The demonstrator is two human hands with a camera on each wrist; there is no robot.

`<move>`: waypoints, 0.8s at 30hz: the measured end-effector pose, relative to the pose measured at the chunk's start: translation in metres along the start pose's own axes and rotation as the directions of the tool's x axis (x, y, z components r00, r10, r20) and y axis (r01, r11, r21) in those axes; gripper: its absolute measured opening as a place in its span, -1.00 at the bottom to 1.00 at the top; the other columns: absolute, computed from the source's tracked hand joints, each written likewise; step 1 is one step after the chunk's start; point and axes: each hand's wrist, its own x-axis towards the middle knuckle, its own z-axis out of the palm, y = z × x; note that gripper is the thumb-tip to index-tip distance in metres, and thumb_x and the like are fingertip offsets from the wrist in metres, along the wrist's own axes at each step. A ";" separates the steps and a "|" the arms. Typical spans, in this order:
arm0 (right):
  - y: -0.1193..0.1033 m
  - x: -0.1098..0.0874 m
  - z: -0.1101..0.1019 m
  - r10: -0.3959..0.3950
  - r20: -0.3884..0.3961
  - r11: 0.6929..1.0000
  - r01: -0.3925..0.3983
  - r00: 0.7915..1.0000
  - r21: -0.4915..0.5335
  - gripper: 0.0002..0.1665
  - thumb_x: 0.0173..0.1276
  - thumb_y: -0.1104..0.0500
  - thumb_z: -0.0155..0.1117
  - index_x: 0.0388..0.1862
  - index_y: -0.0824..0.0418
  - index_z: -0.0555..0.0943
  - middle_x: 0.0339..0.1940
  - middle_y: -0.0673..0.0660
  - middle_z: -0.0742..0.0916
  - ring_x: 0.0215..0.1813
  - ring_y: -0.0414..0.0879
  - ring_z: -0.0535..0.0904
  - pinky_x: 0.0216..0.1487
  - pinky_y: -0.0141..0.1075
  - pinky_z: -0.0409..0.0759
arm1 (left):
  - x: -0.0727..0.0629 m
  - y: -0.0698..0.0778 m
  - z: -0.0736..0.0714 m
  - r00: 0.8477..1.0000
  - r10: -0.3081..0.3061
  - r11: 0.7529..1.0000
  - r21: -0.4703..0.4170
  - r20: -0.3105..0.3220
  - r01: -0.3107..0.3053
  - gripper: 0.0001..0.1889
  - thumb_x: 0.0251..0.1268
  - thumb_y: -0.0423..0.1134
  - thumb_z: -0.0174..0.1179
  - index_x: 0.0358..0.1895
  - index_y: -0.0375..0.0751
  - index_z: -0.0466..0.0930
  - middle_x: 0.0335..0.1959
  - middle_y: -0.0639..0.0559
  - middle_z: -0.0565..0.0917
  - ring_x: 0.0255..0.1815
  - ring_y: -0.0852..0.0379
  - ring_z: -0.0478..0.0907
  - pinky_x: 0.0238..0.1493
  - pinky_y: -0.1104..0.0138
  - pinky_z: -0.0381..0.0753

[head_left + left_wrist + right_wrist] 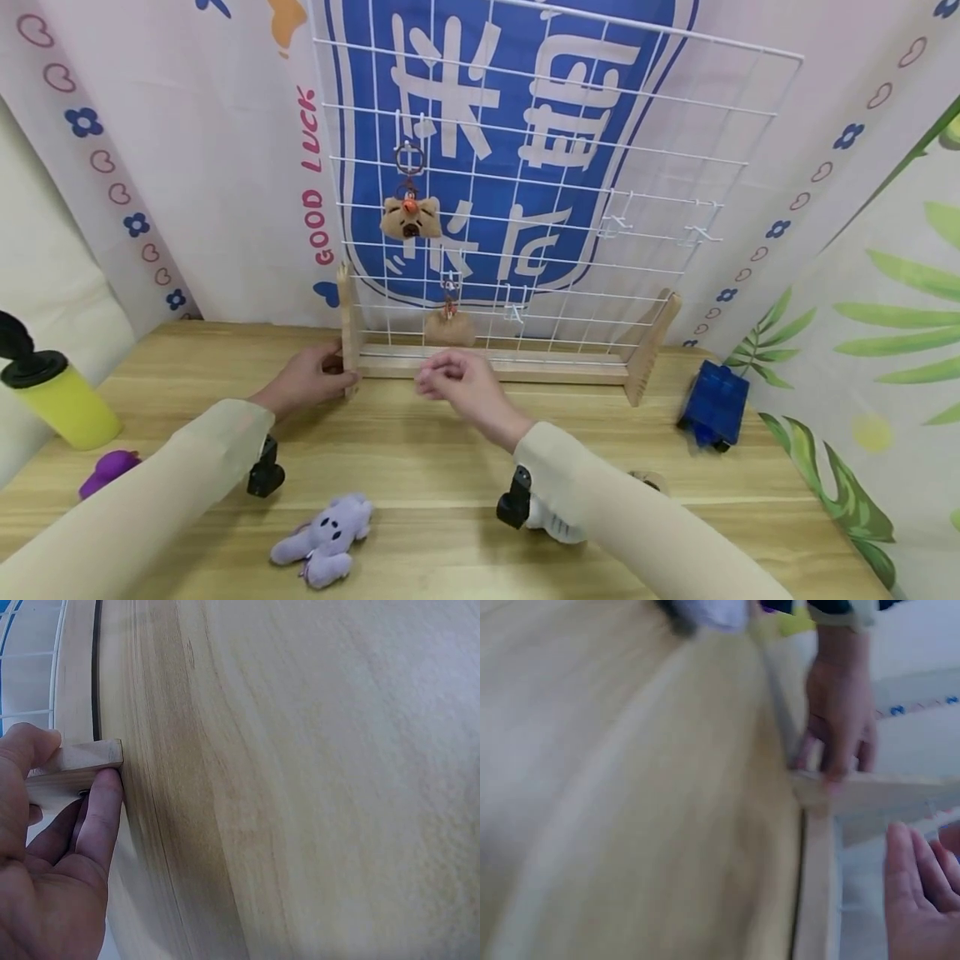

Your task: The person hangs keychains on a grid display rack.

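Observation:
My left hand (309, 379) holds the left wooden foot (349, 333) of a white wire grid rack (558, 179). In the left wrist view, thumb and fingers lie on either side of that wooden foot (82, 759). My right hand (468, 390) is in front of the rack's bottom bar, just below a tan plush keychain (450, 329) hung on a low hook; its fingers are loosely bent with nothing between them. Higher on the grid hangs a tan plush bear-face keychain (410, 218) by its ring. The right wrist view is blurred, with fingers (919, 874) of the right hand at its edge.
Bare white hooks (513, 312) sit on the grid's right half. On the wooden table (420, 500) lie a lavender plush toy (330, 537), a purple item (108, 471) and a blue object (716, 404). A yellow bottle (63, 400) stands at left. My right sleeve partly covers a white striped item (558, 525).

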 end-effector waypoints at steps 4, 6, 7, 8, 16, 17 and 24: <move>0.011 -0.011 0.017 -0.021 0.197 0.978 0.061 0.980 -0.198 -0.73 0.49 0.25 0.32 0.06 0.39 0.67 -0.02 0.32 0.81 -0.08 -0.15 0.73 0.02 -0.46 0.71 | 0.001 0.001 0.000 1.000 0.020 1.000 0.008 -0.013 -0.020 -0.28 0.53 -0.20 0.23 0.55 -0.53 0.18 0.36 -0.57 0.51 0.30 -0.37 0.57 0.23 -0.09 0.72; 0.012 -0.017 0.026 -0.046 0.306 0.949 0.138 0.951 -0.284 -0.70 0.49 0.20 0.35 0.09 0.35 0.68 -0.01 0.26 0.81 -0.08 -0.26 0.68 0.03 -0.52 0.66 | 0.001 0.001 0.000 0.999 0.039 0.999 0.011 -0.022 -0.039 -0.30 0.53 -0.20 0.23 0.54 -0.54 0.20 0.34 -0.57 0.53 0.30 -0.37 0.58 0.21 -0.07 0.74; 0.013 -0.020 0.032 -0.056 0.363 0.936 0.175 0.930 -0.305 -0.68 0.50 0.19 0.34 0.12 0.36 0.67 0.02 0.25 0.81 -0.06 -0.31 0.66 0.07 -0.53 0.65 | 0.001 0.002 0.000 0.999 0.045 0.999 0.012 -0.028 -0.045 -0.30 0.53 -0.21 0.23 0.53 -0.54 0.21 0.33 -0.57 0.54 0.29 -0.37 0.59 0.20 -0.05 0.75; 0.013 -0.023 0.037 -0.070 0.419 0.915 0.226 0.905 -0.336 -0.66 0.51 0.18 0.34 0.14 0.35 0.66 0.04 0.23 0.81 -0.03 -0.32 0.67 0.11 -0.55 0.64 | 0.001 0.002 0.000 0.998 0.051 0.999 0.011 -0.032 -0.051 -0.31 0.53 -0.21 0.24 0.53 -0.54 0.23 0.32 -0.57 0.55 0.28 -0.36 0.60 0.18 -0.02 0.76; 0.006 -0.039 0.080 -0.044 0.715 0.626 0.577 0.698 -0.525 -0.51 0.61 -0.10 0.20 0.36 0.10 0.58 0.23 -0.08 0.73 0.21 -0.43 0.57 0.24 -0.73 0.39 | -0.001 0.004 0.000 1.000 0.018 1.000 -0.004 -0.015 -0.019 -0.30 0.53 -0.23 0.23 0.54 -0.54 0.19 0.31 -0.57 0.54 0.23 -0.31 0.60 0.13 0.02 0.78; 0.005 -0.040 0.084 -0.030 0.730 0.600 0.596 0.683 -0.534 -0.50 0.59 -0.13 0.21 0.36 0.06 0.58 0.21 -0.11 0.71 0.17 -0.44 0.55 0.18 -0.75 0.37 | -0.001 0.004 0.001 1.000 0.012 1.000 -0.004 -0.012 -0.012 -0.30 0.53 -0.23 0.22 0.55 -0.54 0.18 0.32 -0.57 0.53 0.24 -0.32 0.60 0.14 0.00 0.78; -0.001 -0.047 0.102 0.070 0.749 0.412 0.664 0.659 -0.623 -0.44 0.44 -0.35 0.29 0.32 -0.21 0.58 0.09 -0.24 0.60 -0.01 -0.43 0.38 -0.16 -0.71 0.27 | -0.001 0.005 0.003 1.000 0.000 1.000 0.005 -0.007 0.000 -0.28 0.54 -0.24 0.20 0.57 -0.53 0.14 0.40 -0.58 0.47 0.30 -0.36 0.56 0.22 -0.08 0.73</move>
